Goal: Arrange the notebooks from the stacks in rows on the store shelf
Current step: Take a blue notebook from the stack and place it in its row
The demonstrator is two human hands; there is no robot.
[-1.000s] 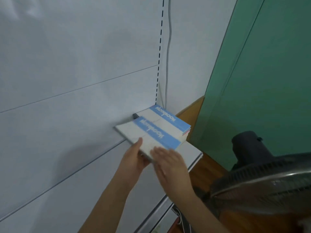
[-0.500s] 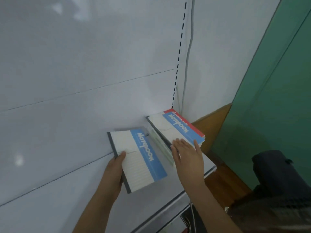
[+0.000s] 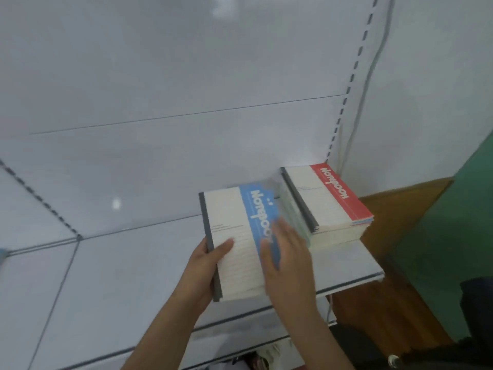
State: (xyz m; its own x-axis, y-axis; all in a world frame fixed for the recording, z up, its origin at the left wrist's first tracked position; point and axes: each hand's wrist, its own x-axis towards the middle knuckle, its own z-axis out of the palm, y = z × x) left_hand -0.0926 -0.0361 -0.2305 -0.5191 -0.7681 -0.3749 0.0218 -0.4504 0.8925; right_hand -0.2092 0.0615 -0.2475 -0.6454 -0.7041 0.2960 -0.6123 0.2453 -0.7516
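Notebooks with blue-banded white covers (image 3: 234, 236) sit as a stack near the front of the white metal store shelf (image 3: 346, 265), just left of a red-banded stack (image 3: 330, 201). The left hand (image 3: 205, 265) grips its grey spine, thumb on the cover. The right hand (image 3: 288, 260) rests flat on top, fingers straight though blurred.

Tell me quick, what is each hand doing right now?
Left hand: holds the blue notebook by its spine edge, thumb on the cover.
Right hand: open, fingers flat on that notebook; blurred.
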